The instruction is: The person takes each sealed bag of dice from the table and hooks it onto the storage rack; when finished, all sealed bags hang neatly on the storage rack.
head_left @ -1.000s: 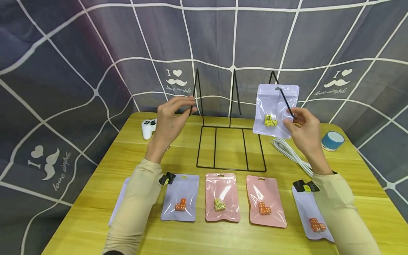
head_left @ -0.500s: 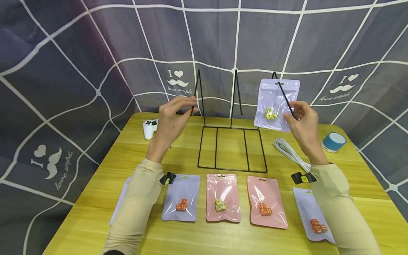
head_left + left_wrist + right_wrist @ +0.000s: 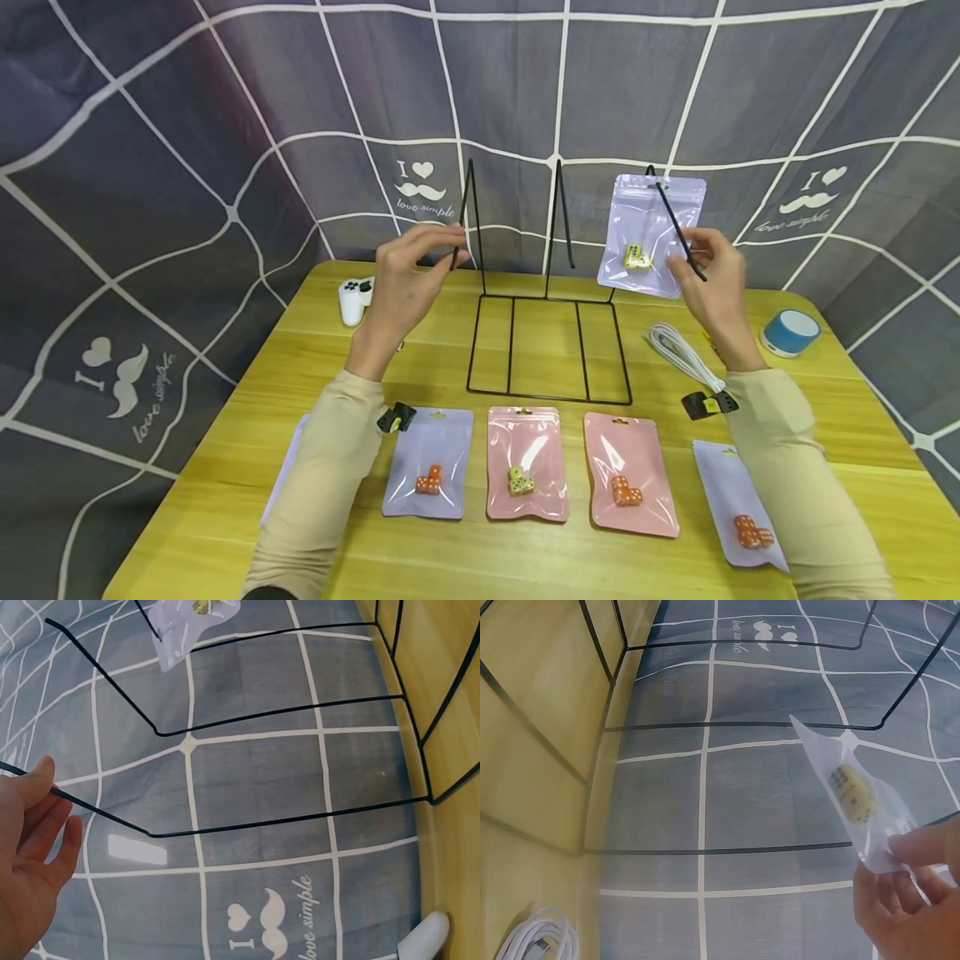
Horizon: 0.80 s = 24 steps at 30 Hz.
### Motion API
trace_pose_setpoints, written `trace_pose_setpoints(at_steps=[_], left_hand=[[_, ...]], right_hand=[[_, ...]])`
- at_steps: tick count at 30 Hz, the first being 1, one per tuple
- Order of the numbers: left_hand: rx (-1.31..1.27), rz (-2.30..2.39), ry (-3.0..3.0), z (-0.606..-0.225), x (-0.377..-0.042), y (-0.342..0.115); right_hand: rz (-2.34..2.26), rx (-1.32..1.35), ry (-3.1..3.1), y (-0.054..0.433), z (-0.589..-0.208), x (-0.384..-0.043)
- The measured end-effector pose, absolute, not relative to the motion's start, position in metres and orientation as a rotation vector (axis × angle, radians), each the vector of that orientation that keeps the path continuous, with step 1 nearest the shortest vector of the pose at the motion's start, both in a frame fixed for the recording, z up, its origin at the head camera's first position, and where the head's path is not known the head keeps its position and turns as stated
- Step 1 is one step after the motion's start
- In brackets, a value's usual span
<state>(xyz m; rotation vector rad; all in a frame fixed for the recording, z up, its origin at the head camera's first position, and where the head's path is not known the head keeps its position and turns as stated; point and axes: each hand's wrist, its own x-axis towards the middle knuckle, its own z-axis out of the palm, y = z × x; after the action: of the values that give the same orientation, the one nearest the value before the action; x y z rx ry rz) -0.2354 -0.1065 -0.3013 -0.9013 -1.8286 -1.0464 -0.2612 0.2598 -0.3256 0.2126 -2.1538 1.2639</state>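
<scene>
A black wire display rack point(image 3: 550, 395) stands on the table with several prongs rising behind its base. My left hand point(image 3: 408, 275) pinches the tip end of the left prong between thumb and fingers, as the left wrist view also shows. With my right hand point(image 3: 716, 271) I pinch the right edge of a pale purple zip bag point(image 3: 656, 225) holding yellow dice point(image 3: 637, 257). The right prong point(image 3: 675, 221) appears to pass through the bag's hang hole, its free end sticking out in front near my right fingers. In the right wrist view the bag point(image 3: 885, 802) is seen side-on.
Along the front lie a purple bag point(image 3: 446, 437), two pink bags point(image 3: 536, 433) and another purple bag point(image 3: 720, 475), with dice inside. My left sleeve partly covers one more bag point(image 3: 281, 475). Behind are a white game controller point(image 3: 351, 304), a white cable point(image 3: 678, 346) and a blue speaker point(image 3: 790, 331).
My right hand has moved up and back, and the purple bag has slid farther along the right prong toward the rear. My left hand stays on the left prong.
</scene>
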Motion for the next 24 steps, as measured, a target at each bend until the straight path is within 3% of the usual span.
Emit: trace_pose_setpoints(at_steps=[18,24], left_hand=[[-0.906,-1.064,-1.816,-0.303,-0.233,-0.108],[-0.898,-1.082,-1.812,-0.303,-0.232,-0.108]], right_hand=[[1.15,0.167,-2.186,0.261,-0.326,-0.246],[1.13,0.169,-2.171,0.263,-0.321,-0.225]])
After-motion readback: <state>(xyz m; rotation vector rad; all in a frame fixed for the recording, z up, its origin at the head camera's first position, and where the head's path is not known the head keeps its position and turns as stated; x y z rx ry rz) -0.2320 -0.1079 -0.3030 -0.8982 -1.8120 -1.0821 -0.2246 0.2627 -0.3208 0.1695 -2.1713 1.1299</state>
